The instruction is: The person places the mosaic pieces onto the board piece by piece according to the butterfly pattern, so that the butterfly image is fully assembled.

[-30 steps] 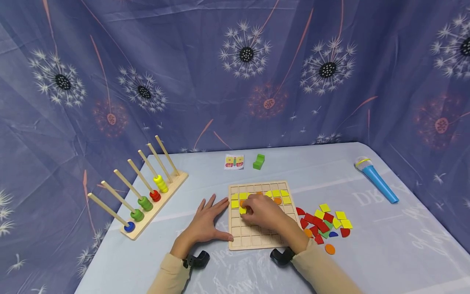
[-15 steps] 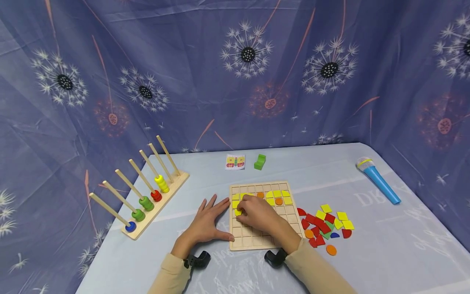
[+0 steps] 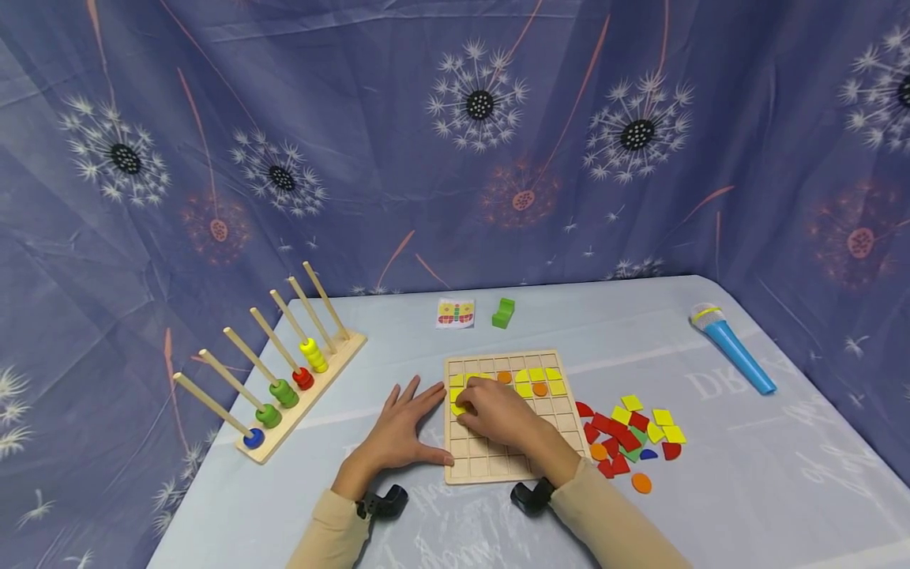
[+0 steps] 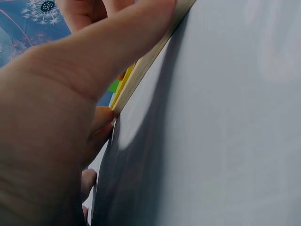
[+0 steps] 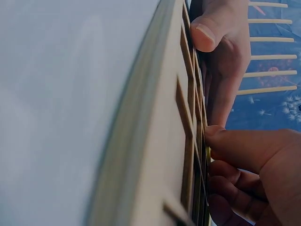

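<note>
A square wooden grid board (image 3: pixel 490 470) lies on the table, holding several yellow tiles (image 3: pixel 536 374) and orange discs (image 3: pixel 540 390) in its upper rows. My right hand (image 3: pixel 501 411) is over the board's left half, its thumb and fingers pinching a yellow tile (image 3: pixel 457 410) near the left edge; the fingers partly hide its shape. My left hand (image 3: pixel 398 431) lies with spread fingers along the board's left side, thumb at the lower left corner. In the left wrist view the thumb (image 4: pixel 127 37) touches the board's edge (image 4: pixel 141 70). The right thumb (image 5: pixel 244 146) meets the grid in the right wrist view.
Loose red tiles (image 3: pixel 617 431), with yellow, green, orange and blue ones, are scattered right of the board. A wooden peg stand (image 3: pixel 313 395) with coloured beads stands left. Behind lie a butterfly picture card (image 3: pixel 456 314) and a green block (image 3: pixel 502 314). A blue microphone (image 3: pixel 735 356) lies far right.
My right hand has moved slightly left with the yellow tile, down into the left column of the grid, and then stayed there. The left hand has kept its place.
</note>
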`<action>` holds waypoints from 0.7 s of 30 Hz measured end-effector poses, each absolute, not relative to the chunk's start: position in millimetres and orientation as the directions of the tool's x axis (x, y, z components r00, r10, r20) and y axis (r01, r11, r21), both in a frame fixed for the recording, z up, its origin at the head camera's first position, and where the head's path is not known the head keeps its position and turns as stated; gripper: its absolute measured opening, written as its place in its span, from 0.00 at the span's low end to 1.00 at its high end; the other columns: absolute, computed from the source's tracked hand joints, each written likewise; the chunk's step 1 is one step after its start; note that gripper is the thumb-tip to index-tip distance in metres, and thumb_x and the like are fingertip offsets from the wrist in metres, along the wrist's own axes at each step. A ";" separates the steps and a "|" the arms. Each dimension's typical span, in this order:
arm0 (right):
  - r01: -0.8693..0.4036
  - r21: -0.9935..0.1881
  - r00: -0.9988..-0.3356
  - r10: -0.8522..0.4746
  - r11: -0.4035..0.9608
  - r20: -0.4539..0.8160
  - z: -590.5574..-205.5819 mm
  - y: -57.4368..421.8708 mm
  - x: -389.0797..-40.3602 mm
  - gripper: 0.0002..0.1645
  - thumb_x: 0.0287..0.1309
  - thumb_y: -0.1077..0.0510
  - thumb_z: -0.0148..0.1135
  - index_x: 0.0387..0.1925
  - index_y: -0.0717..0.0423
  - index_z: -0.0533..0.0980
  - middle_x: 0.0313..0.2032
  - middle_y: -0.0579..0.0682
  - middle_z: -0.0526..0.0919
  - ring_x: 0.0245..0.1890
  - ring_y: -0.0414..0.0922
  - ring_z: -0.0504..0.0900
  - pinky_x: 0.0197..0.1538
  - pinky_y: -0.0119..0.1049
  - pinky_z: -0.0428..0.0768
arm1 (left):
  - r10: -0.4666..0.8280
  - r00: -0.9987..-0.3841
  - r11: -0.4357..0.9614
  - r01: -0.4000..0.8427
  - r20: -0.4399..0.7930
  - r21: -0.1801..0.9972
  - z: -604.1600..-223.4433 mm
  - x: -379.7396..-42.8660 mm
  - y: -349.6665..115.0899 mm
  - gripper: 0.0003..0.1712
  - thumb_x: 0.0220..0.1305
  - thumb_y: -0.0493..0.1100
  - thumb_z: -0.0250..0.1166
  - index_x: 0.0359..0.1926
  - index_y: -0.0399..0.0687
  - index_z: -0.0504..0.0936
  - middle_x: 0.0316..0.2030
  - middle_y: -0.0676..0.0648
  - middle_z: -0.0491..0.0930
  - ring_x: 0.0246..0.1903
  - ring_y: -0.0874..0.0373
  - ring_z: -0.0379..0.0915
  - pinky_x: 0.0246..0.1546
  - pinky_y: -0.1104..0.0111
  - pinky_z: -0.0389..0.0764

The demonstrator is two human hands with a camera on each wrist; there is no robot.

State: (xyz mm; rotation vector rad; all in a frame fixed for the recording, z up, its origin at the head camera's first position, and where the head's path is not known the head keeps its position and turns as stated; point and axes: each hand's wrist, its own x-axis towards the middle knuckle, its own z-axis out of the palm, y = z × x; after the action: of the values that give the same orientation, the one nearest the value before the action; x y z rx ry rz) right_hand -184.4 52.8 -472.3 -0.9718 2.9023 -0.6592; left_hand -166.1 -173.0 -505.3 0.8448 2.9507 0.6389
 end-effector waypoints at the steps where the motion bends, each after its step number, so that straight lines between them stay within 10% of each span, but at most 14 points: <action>1: -0.572 -0.396 -0.809 -0.575 0.718 0.124 -471.3 54.6 -183.8 0.13 0.57 0.50 0.67 0.42 0.50 0.85 0.37 0.39 0.78 0.35 0.36 0.75 0.43 0.34 0.78 | 0.508 -0.855 0.772 0.506 0.106 0.385 -504.9 -166.1 -172.8 0.67 0.33 0.82 0.65 0.73 0.56 0.59 0.72 0.58 0.55 0.72 0.45 0.37 0.68 0.46 0.36; 21: -0.464 -0.426 -0.886 -0.416 0.777 0.205 -453.7 162.1 -175.6 0.12 0.54 0.53 0.69 0.42 0.49 0.84 0.32 0.36 0.77 0.28 0.35 0.71 0.33 0.33 0.74 | 0.498 -0.861 0.773 0.495 0.102 0.398 -504.3 -164.7 -170.3 0.67 0.33 0.83 0.65 0.73 0.54 0.61 0.71 0.57 0.57 0.72 0.45 0.37 0.67 0.43 0.37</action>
State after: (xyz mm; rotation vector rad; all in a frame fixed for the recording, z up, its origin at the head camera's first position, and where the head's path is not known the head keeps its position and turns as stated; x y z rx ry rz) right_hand -175.6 162.1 -453.7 -0.7582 3.0541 -0.7740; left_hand -164.7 -170.3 -504.3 0.8263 2.9494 0.6576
